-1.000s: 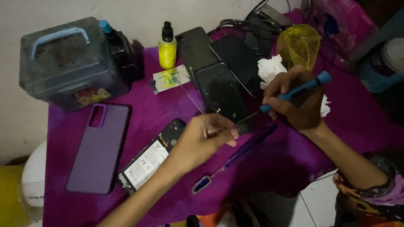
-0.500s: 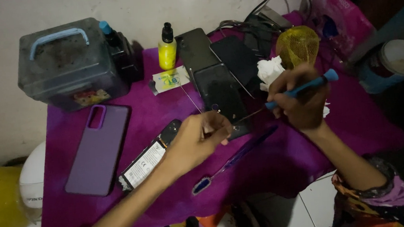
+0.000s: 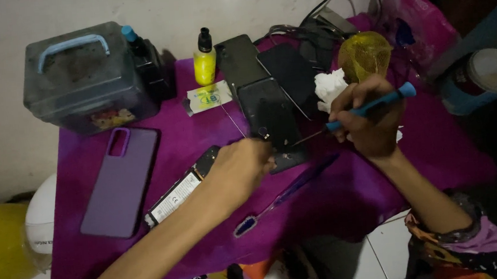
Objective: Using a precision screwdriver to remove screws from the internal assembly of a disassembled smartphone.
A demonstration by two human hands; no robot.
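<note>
Head view, white-green sachet [image 3: 207, 97] (beside yellow bottle [image 3: 204, 65])

the left hand [image 3: 240, 170] hides the screwdriver [image 3: 369, 108] tip and part of the opened phone [image 3: 177, 192].

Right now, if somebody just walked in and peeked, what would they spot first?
Probably the two hands in the middle of the purple cloth: the right hand holds a blue screwdriver tipped toward a dark phone, and the left hand rests by the phone's lower end. Next, the bright yellow bottle at the back and the purple phone case on the left.
</note>
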